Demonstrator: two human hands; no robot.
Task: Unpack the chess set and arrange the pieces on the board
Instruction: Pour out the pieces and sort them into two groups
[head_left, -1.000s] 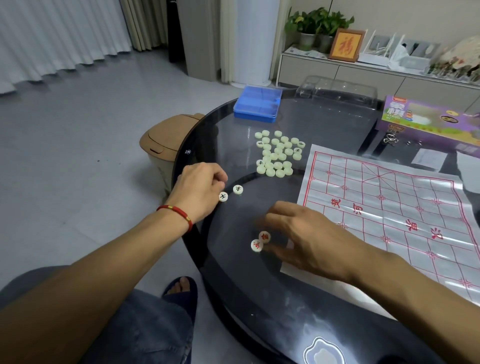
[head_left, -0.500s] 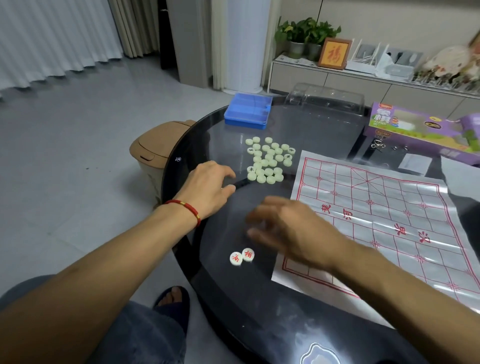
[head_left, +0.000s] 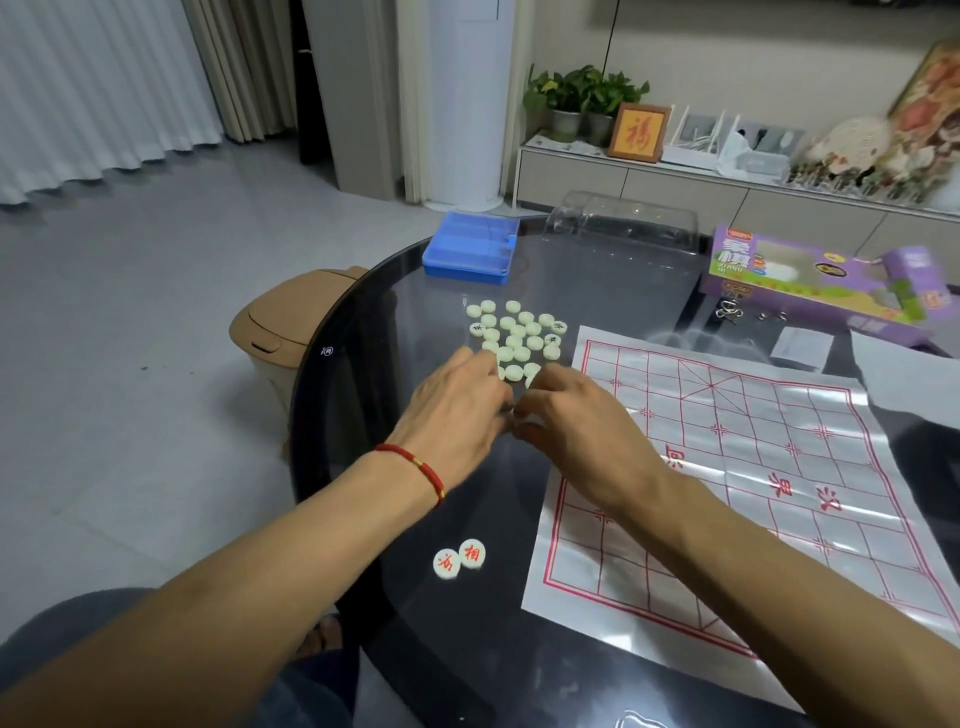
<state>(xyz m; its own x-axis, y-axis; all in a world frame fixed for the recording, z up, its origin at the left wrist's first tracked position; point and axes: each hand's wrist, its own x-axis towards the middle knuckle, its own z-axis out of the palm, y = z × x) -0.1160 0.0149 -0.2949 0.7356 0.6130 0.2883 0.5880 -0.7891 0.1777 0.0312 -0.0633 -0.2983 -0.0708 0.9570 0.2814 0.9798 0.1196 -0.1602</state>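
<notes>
Your left hand (head_left: 457, 410) and right hand (head_left: 576, 431) meet at the near edge of the piece pile (head_left: 514, 338), probably sorting; fingers curl, but their grip can't be told. Two red-marked pieces (head_left: 460, 558) wait beside the unoccupied paper board (head_left: 727, 467). The blue case (head_left: 470, 254) lies beyond, nothing obstructing.

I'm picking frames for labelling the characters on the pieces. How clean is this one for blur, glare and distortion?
Head view: both hands, left hand and right hand, are motion-smeared over the pile of pieces; the two red-marked pieces stay sharp and readable; glare streaks cross the board sheet; the glass table mirrors the room; wide-angle bending curves the edges.
</notes>
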